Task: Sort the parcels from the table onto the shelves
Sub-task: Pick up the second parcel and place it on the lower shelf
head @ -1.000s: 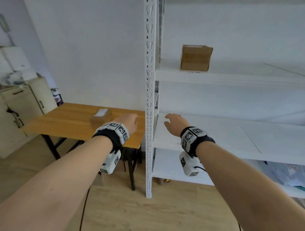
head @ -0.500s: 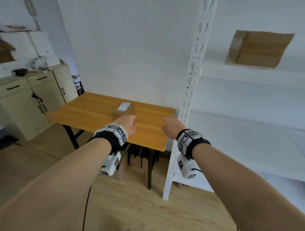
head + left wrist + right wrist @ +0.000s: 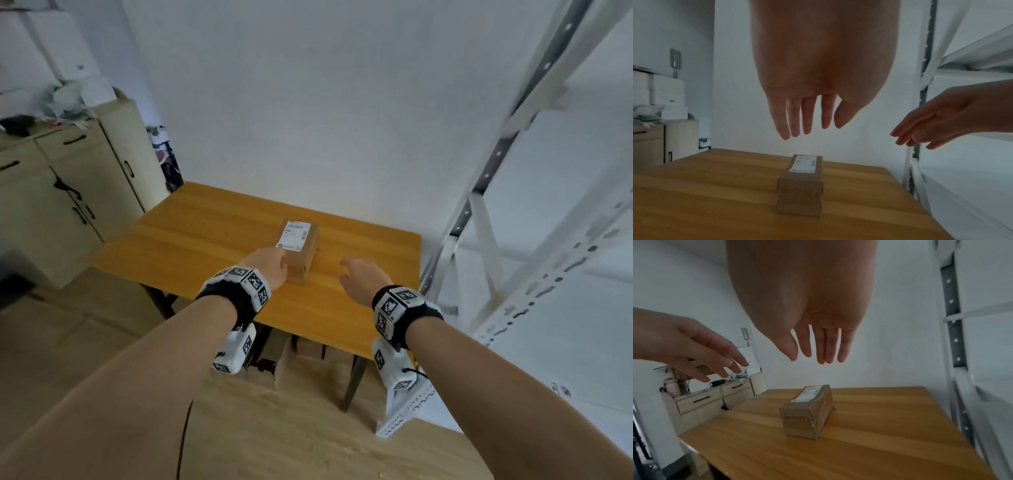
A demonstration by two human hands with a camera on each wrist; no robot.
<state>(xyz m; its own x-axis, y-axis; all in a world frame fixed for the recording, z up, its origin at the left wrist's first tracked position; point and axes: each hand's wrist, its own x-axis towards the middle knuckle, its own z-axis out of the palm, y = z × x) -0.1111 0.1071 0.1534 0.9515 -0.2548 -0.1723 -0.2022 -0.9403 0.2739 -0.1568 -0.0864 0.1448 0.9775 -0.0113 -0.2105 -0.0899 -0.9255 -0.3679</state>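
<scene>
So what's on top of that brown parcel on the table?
A white shipping label lies on the parcel's top, toward the far end. Its print is too blurred to read. In the head view the left hand covers the near end.

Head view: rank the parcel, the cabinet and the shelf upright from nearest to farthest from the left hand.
1. The parcel, on the table just ahead of the left hand, which hovers at its near left corner.
2. The shelf upright, off to the right past the table edge.
3. The cabinet, far left against the wall; close to the upright in rank, so only loosely ordered.
</scene>
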